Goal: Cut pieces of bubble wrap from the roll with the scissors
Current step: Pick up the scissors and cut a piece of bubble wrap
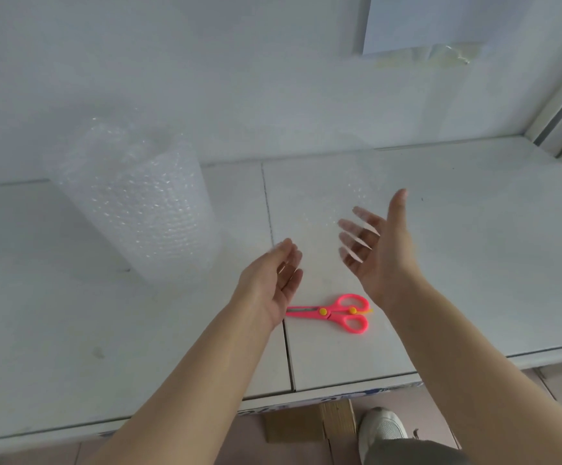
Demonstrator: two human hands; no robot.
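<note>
The table (474, 263) carries the roll (138, 209), upright at the left, with its loose sheet (350, 196) blurred out toward your hands. You look between cuts, nothing gripped for sure. Your right hand (383, 250) is spread wide, fingers behind the film; your left hand (272, 283) is open, palm inward. The scissors (335, 312) lie shut below them: pick them up next.

Our forearms and hands (309, 263) are bare, sleeveless; below the tabletop (474, 263) edge we wear a white shoe (381, 427) and grey trousers (413, 453).
</note>
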